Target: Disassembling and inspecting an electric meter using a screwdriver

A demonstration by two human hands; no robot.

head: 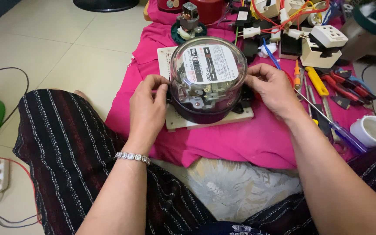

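both hands are gripping the round glass-domed electricity meter [207, 78] on its pale board [177, 122], mid pink cloth [249, 139] on the floor: left hand [149, 106] and right hand [273, 89] pinching opposite sides, seemingly at the black base. keeping pressure even should be steadying it.

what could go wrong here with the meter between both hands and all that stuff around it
The glass-domed meter sits on a small board over soft pink cloth; pressure from the left hand or right hand might tip it. The screwdrivers and white cup lie close to the right forearm and could get knocked.
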